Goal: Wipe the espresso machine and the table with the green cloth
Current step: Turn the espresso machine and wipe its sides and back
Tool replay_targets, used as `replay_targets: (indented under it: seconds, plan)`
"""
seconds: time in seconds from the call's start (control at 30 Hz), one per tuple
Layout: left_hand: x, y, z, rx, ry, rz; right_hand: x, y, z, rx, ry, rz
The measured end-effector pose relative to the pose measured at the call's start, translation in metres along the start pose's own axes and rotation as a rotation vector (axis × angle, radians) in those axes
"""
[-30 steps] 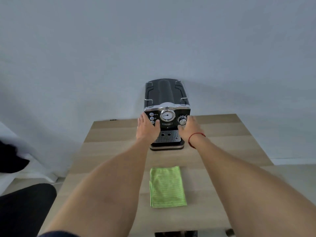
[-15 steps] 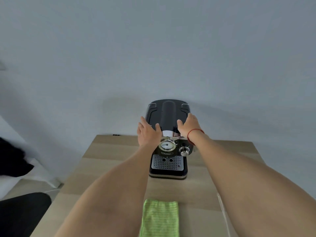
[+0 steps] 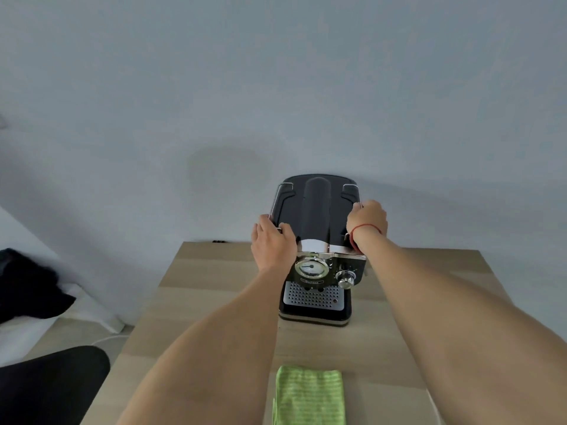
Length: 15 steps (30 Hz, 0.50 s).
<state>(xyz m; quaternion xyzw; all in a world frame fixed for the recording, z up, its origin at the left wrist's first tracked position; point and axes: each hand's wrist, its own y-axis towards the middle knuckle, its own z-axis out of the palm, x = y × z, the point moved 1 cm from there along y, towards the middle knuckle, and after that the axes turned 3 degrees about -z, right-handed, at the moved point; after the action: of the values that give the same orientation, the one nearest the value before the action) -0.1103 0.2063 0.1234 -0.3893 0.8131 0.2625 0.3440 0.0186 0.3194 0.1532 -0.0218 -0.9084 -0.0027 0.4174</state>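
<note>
Both hands on the glossy black-and-chrome espresso machine (image 3: 316, 216), standing mid-table (image 3: 214, 302) with its round gauge (image 3: 311, 267) and perforated drip tray (image 3: 313, 297) facing us: left hand (image 3: 273, 240) curls over the top-left rail, right hand (image 3: 366, 222) wraps the top-right, and the folded green cloth (image 3: 310, 397) lies nearer.

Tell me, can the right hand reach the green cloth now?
Probably yes, once it lets go: the right hand grips the espresso machine, but the green cloth lies uncovered on the table, nearer the person, nothing on it.
</note>
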Motion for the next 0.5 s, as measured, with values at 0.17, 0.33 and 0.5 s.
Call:
replay_targets:
  seconds: [0.17, 0.33, 0.5]
  plan:
    - [-0.001, 0.001, -0.002, 0.052, 0.012, 0.009, -0.005, -0.009, -0.003, -0.043, 0.066, 0.059]
    - [-0.003, 0.022, -0.004, 0.250, 0.013, 0.124, -0.012, -0.032, -0.008, -0.123, 0.166, 0.185]
    - [-0.010, 0.026, -0.008, 0.313, 0.036, 0.099, -0.012, -0.043, -0.014, -0.103, 0.220, 0.250]
